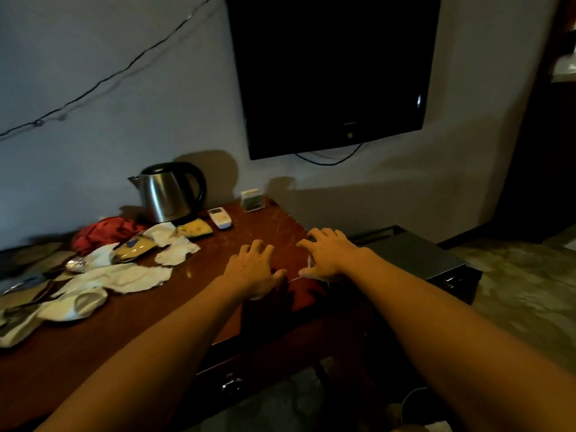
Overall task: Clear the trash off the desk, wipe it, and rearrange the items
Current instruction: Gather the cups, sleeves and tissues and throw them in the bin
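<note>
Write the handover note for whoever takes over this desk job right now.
Left hand and right hand: both over the desk's right end, fingers loosely bent; whether the right one holds a small white scrap is unclear.
Crumpled tissues, yellow wrappers and a red bag lie left of the hands.
Kettle and remote stand at the back.
Done: no trash visibly cleared.
Left: clearing, wiping, rearranging.

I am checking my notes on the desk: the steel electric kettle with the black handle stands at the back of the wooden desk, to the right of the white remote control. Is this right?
Not quite. The head view shows the steel electric kettle at the back of the wooden desk, but to the left of the white remote control, not the right.
</note>
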A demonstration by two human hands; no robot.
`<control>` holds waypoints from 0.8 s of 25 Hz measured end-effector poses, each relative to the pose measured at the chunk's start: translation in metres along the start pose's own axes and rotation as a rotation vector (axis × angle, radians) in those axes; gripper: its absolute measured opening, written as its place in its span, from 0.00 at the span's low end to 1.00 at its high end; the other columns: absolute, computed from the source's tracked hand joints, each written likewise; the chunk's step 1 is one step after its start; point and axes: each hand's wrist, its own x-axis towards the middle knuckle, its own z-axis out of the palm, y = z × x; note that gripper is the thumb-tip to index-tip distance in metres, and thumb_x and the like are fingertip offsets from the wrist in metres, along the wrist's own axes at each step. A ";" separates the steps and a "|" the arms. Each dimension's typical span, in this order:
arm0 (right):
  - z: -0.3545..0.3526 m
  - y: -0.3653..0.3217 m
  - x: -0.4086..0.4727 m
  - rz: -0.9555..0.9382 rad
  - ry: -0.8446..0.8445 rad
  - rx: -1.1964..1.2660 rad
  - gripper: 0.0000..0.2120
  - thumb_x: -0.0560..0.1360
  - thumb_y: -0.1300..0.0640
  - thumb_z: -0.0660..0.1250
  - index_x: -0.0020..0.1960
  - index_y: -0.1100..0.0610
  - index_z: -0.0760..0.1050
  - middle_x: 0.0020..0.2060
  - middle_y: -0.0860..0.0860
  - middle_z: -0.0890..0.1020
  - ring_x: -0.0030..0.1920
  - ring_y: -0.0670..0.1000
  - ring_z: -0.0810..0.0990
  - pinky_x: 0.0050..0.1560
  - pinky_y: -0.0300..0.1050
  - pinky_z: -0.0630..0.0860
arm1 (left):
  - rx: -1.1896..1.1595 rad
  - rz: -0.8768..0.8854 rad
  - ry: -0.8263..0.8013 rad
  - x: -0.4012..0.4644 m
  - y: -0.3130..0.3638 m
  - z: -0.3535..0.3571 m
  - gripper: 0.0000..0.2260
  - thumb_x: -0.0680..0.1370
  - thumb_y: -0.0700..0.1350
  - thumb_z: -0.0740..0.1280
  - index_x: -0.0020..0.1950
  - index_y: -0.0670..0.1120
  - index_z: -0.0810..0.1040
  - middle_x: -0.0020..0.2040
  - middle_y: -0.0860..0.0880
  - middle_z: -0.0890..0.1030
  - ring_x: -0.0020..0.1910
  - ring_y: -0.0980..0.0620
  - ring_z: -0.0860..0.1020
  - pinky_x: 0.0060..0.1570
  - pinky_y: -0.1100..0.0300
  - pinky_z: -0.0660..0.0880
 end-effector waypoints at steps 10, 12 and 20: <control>-0.014 -0.085 0.084 -0.158 0.006 -0.005 0.35 0.77 0.35 0.58 0.78 0.48 0.53 0.77 0.57 0.54 0.76 0.63 0.53 0.74 0.64 0.50 | -0.015 -0.188 0.012 0.000 -0.110 0.008 0.31 0.79 0.64 0.57 0.78 0.49 0.57 0.79 0.45 0.55 0.76 0.41 0.58 0.70 0.44 0.65; -0.012 -0.102 0.097 -0.185 -0.002 0.014 0.35 0.77 0.36 0.59 0.78 0.48 0.54 0.76 0.56 0.55 0.75 0.63 0.53 0.74 0.64 0.50 | -0.021 -0.205 0.020 -0.002 -0.128 0.015 0.31 0.80 0.62 0.57 0.78 0.48 0.57 0.78 0.44 0.56 0.75 0.41 0.58 0.70 0.45 0.66; 0.001 -0.163 0.148 -0.248 0.009 0.152 0.31 0.78 0.44 0.62 0.77 0.47 0.55 0.75 0.55 0.55 0.73 0.62 0.60 0.71 0.60 0.63 | -0.016 -0.282 0.200 -0.008 -0.189 0.049 0.26 0.80 0.58 0.58 0.75 0.48 0.60 0.75 0.44 0.62 0.73 0.43 0.63 0.69 0.50 0.65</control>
